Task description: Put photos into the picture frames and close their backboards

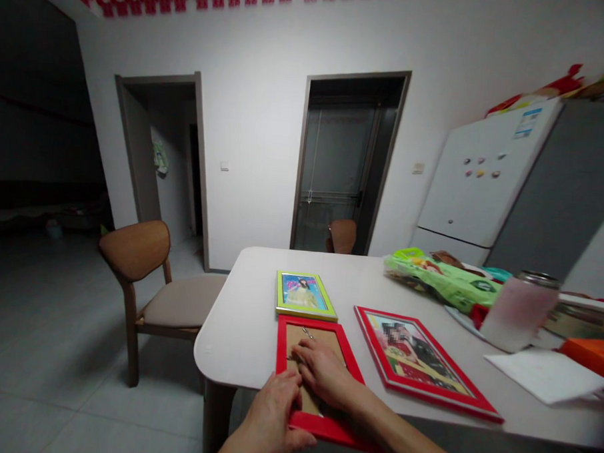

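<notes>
A red picture frame (345, 345) lies face down at the near edge of the table, its brown backing board (322, 335) showing. A small metal hanger (308, 333) sits near the far end of the backing. My left hand (274, 412) grips the frame at its left side, the thumb lying along the near rim. Bent fingers of my right hand (325, 374) press on the backing near the left rim, beside the left fingertips. What is under those fingertips is hidden. A lime-green framed picture (303, 295) lies face up just beyond, almost touching the red frame.
To the right lies another red framed picture (421, 355), face up. Farther right are a green package (444, 281), a pink bottle (521, 313), white paper (546, 374) and an orange object (589, 356). A wooden chair (135, 249) stands left of the white table (249, 284).
</notes>
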The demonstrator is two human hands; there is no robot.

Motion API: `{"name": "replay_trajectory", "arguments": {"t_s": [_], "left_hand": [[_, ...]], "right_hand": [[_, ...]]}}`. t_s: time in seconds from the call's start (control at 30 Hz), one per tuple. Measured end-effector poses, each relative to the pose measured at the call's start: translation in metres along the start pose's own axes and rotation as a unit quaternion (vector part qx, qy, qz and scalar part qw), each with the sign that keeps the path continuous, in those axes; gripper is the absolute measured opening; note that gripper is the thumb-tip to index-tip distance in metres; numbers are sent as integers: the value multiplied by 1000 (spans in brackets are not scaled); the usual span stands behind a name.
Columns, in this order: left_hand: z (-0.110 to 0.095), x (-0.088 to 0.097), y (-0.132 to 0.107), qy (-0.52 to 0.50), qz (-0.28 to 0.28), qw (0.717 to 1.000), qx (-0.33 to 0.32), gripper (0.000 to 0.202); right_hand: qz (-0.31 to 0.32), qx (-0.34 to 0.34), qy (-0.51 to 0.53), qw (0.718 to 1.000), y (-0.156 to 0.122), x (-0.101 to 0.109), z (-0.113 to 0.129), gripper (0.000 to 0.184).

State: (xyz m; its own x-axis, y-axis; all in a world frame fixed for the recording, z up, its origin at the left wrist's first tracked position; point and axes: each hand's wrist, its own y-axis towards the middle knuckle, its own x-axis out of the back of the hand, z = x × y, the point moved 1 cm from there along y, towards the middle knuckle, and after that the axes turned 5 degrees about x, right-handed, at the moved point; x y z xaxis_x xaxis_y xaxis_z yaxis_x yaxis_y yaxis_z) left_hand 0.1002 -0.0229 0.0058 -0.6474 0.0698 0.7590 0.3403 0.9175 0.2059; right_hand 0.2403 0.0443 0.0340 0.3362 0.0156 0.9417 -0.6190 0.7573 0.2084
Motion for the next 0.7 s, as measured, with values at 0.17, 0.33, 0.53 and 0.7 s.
{"name": "replay_trajectory", "arguments": {"t_s": [0.17,0.33,0.53,0.7], "left_hand": [[-4,-2,-3,15,2,1000,14,60],[-11,-3,-4,26,4,999,25,69],[-13,0,-4,44,15,998,44,76],[-16,0,1,78,47,995,33,76]], "right_hand": [[-92,-156,14,983,16,-2,-34,24],[-93,-226,11,970,34,-10,-54,22],[-115,-284,13,952,40,-12,-60,25],[-144,-247,43,957,32,-1,-56,23]]}}
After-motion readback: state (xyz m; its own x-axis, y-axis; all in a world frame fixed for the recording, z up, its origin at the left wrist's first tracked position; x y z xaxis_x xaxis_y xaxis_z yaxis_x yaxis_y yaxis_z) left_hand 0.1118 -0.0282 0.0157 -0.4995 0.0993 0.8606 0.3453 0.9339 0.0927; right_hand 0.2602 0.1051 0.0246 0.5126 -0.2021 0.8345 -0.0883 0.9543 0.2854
